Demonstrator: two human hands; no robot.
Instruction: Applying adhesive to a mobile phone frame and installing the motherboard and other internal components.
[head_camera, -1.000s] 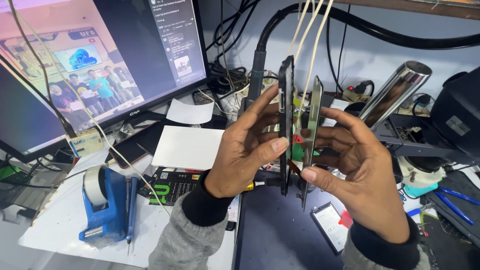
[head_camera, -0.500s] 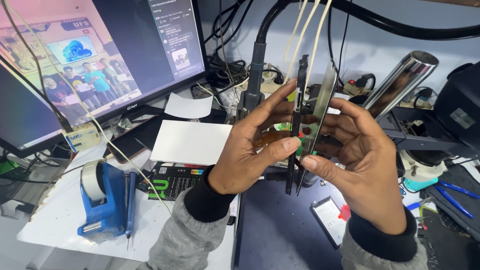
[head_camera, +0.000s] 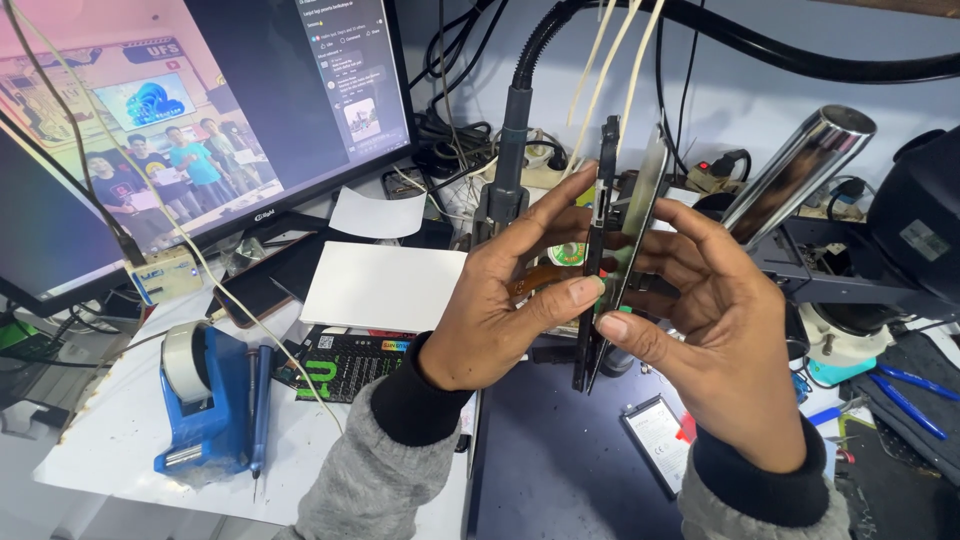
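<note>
I see two hands mid-frame above the dark surface (head_camera: 560, 470), left hand (head_camera: 500, 300) pinching one black phone frame (head_camera: 597, 240) held upright, right hand (head_camera: 715, 330) gripping one metal-backed panel (head_camera: 645, 190) just beside it, one monitor (head_camera: 200, 120) at ten o'clock, one blue tape dispenser (head_camera: 205, 400) at eight o'clock

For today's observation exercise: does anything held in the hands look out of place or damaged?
Yes. The phone between the left hand and right hand is split open edge-on, its screen panel splayed from the body.

one head-worn view looks down, close over the workbench (head_camera: 540, 470).
</note>
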